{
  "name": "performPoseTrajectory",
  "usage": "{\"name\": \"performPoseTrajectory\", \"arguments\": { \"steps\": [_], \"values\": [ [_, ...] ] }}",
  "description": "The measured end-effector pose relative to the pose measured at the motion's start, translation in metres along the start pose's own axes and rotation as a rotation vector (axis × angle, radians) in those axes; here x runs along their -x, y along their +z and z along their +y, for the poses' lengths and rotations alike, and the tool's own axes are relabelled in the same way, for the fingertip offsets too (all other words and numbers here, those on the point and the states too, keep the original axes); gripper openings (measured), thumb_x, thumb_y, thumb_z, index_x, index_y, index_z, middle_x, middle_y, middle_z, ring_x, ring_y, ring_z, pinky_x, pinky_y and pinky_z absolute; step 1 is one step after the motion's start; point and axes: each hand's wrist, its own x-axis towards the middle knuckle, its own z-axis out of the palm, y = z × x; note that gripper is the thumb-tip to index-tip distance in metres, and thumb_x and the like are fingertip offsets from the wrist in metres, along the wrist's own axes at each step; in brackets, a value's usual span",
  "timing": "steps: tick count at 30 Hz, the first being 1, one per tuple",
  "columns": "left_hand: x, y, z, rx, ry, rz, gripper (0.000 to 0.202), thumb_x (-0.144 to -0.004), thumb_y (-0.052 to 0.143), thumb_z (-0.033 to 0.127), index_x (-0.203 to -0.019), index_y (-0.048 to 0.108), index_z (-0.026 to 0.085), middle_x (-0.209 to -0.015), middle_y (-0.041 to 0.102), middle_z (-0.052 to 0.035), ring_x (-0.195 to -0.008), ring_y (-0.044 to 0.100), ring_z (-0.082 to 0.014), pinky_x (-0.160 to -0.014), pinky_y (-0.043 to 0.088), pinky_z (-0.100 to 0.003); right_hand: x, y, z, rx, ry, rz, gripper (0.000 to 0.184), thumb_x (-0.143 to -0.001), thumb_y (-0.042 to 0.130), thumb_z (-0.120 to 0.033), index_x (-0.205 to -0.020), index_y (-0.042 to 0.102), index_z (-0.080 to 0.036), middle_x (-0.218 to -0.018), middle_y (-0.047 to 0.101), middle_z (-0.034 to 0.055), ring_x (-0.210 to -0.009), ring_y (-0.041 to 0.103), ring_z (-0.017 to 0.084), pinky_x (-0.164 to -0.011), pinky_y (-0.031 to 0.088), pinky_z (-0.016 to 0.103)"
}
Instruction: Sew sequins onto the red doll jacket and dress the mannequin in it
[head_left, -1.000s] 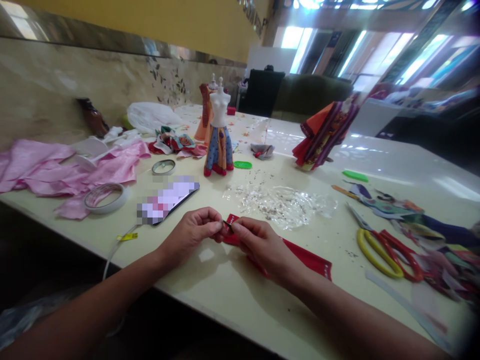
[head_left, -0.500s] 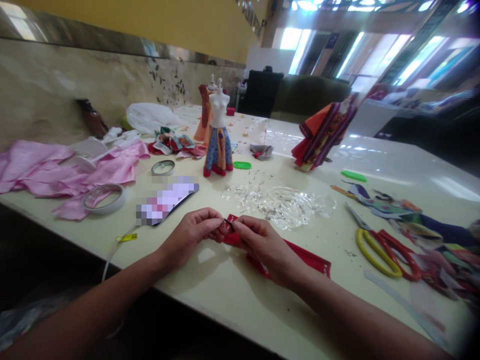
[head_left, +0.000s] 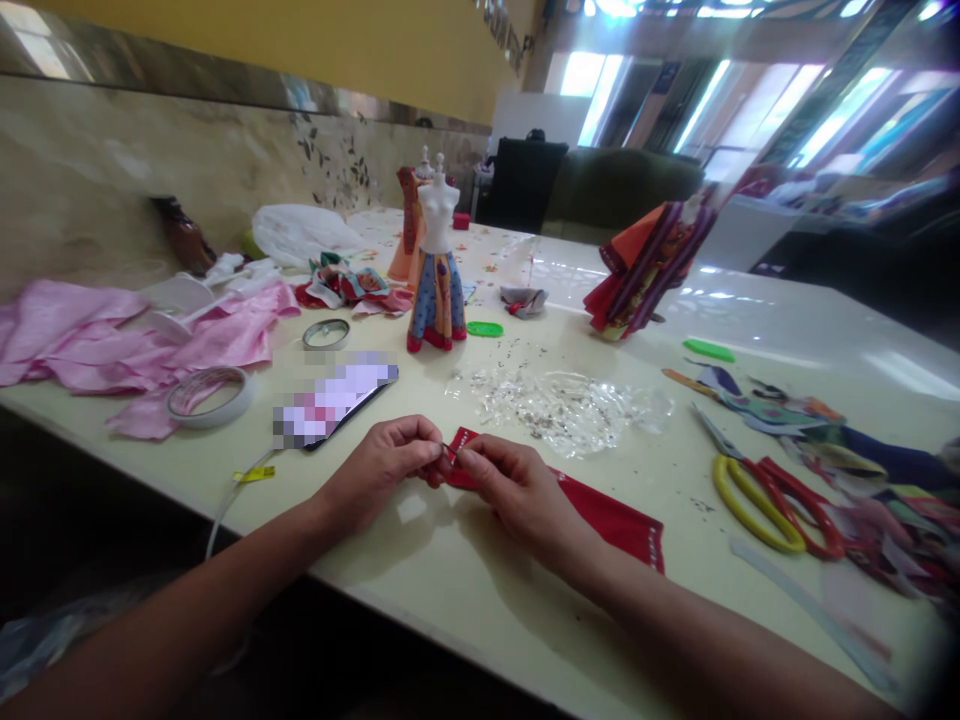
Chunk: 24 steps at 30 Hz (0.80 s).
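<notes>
The head view looks down along a cream desk (head_left: 450,590). The left hand (head_left: 379,470) and right hand (head_left: 521,490) are together just above its surface, their fingertips pinching the near end of a red cloth strip (head_left: 607,520). A small dark pointed item (head_left: 451,451) shows between the fingertips, too small to identify. The strip's far end lies flat on the desk, below the right hand.

Just past the hands lies a clear plastic sheet (head_left: 559,410) scattered with glitter. To the left are a blurred smartphone (head_left: 334,405), a roll of tape (head_left: 208,397) and crumpled pink satin (head_left: 150,340). Ahead stands a white dress form (head_left: 437,225) in a blue and orange skirt, with a green plastic piece (head_left: 484,329) beside it. Farther right, a dress in red and orange (head_left: 649,270) stands tilted. On the right, yellow-handled scissors (head_left: 750,505) and red-handled scissors (head_left: 799,510) lie touching, beside a heap of patterned fabric scraps (head_left: 877,480).
</notes>
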Motion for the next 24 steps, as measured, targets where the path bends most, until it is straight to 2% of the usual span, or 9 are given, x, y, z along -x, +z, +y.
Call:
{"name": "performPoseTrajectory", "arguments": {
  "steps": [6, 12, 14, 20, 24],
  "values": [
    [0.0, 0.001, 0.001, 0.018, -0.01, 0.017, 0.006, -0.078, 0.06, 0.019, -0.074, 0.059, 0.015, -0.072, 0.065, -0.0019, -0.066, 0.056, -0.0125, -0.067, 0.044, -0.025, 0.0, 0.003, 0.001, -0.014, -0.005, 0.021, 0.027, -0.091, 0.054, -0.039, -0.082, 0.067, -0.018, -0.079, 0.066, 0.0027, -0.075, 0.056, 0.015, -0.069, 0.042, 0.028],
    [0.002, 0.004, 0.001, -0.097, -0.066, 0.005, 0.006, -0.076, 0.06, 0.02, -0.071, 0.058, 0.016, -0.068, 0.064, -0.0013, -0.062, 0.054, -0.0124, -0.064, 0.042, -0.025, -0.005, -0.009, -0.009, 0.062, -0.051, 0.191, 0.03, -0.092, 0.052, -0.041, -0.071, 0.057, -0.02, -0.067, 0.054, -0.0013, -0.064, 0.047, 0.012, -0.061, 0.038, 0.026],
    [0.003, 0.004, 0.003, -0.168, -0.024, 0.029, 0.009, -0.079, 0.06, 0.023, -0.073, 0.059, 0.016, -0.069, 0.064, -0.0007, -0.064, 0.054, -0.0124, -0.066, 0.042, -0.025, -0.005, -0.014, -0.009, 0.189, -0.059, 0.161, 0.029, -0.093, 0.049, -0.04, -0.073, 0.058, -0.021, -0.069, 0.057, -0.0003, -0.065, 0.049, 0.013, -0.062, 0.038, 0.027],
    [0.005, -0.003, 0.009, -0.327, 0.127, 0.227, 0.017, -0.087, 0.058, 0.034, -0.085, 0.059, 0.017, -0.081, 0.063, -0.0008, -0.077, 0.057, -0.0145, -0.074, 0.044, -0.026, -0.006, -0.019, 0.004, 0.9, -0.083, 0.098, 0.023, -0.095, 0.044, -0.036, -0.087, 0.061, -0.024, -0.074, 0.066, 0.0024, -0.063, 0.052, 0.016, -0.058, 0.027, 0.029],
    [0.005, -0.006, 0.01, -0.515, 0.152, 0.209, 0.018, -0.09, 0.055, 0.036, -0.087, 0.06, 0.019, -0.082, 0.062, -0.0009, -0.079, 0.057, -0.0159, -0.073, 0.043, -0.027, -0.008, -0.019, 0.011, 1.065, -0.073, 0.046, 0.029, -0.098, 0.04, -0.042, -0.083, 0.057, -0.024, -0.074, 0.066, 0.0031, -0.057, 0.049, 0.015, -0.054, 0.019, 0.03]
  ]
}}
